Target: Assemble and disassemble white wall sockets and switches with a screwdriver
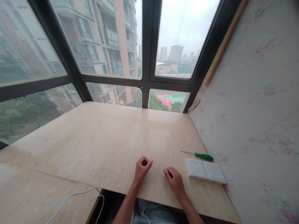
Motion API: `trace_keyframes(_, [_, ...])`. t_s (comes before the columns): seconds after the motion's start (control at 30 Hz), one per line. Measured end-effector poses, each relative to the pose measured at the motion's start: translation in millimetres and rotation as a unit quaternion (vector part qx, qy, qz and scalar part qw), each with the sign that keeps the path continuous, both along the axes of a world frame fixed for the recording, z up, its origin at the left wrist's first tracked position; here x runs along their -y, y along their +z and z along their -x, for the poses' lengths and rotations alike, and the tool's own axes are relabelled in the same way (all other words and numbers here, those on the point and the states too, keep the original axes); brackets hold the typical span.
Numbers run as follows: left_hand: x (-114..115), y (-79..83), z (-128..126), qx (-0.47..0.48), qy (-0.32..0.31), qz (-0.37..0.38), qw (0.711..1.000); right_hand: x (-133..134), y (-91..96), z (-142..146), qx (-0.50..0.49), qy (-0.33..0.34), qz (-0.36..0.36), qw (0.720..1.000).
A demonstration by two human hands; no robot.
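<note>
My left hand [142,168] rests on the wooden board [105,146] near its front edge, fingers curled into a loose fist with nothing seen in them. My right hand [174,180] lies just to its right, fingers curled under, also with nothing visible inside. A white wall socket and switch panel [205,170] lies flat on the board a short way right of my right hand. Beyond it lies a screwdriver with a green handle [198,155], its metal shaft pointing left.
A floral-papered wall [252,109] bounds the board on the right. Large windows [112,46] with dark frames rise behind and to the left. A white cable [77,196] crosses a lower wooden surface at the front left.
</note>
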State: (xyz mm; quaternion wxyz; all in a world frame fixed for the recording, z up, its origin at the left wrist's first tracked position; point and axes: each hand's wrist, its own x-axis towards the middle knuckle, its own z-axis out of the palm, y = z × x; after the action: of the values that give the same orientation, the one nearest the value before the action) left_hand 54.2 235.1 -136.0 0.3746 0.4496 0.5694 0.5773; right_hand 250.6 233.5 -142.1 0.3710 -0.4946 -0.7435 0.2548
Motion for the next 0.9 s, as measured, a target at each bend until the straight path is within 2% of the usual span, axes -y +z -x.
trace_keyframes(0.47, [-2, 8.0, 4, -0.056, 0.002, 0.002, 0.998, -3, 6.7, 4, 0.0, -0.031, 0.009, 0.999])
trace_keyframes(0.7, [0, 14.1, 1, -0.073, 0.001, 0.013, 0.997, -2, 10.8, 1, -0.048, -0.026, 0.035, 0.998])
trace_keyframes(0.8, [0, 14.8, 1, -0.081, -0.005, 0.018, 0.997, 5, 17.0, -6, -0.085, -0.016, 0.053, 0.995])
trace_keyframes(0.9, [0, 14.5, 0, -0.102, -0.014, 0.024, 0.994, 17, 30.2, -24, -0.111, -0.002, 0.059, 0.992])
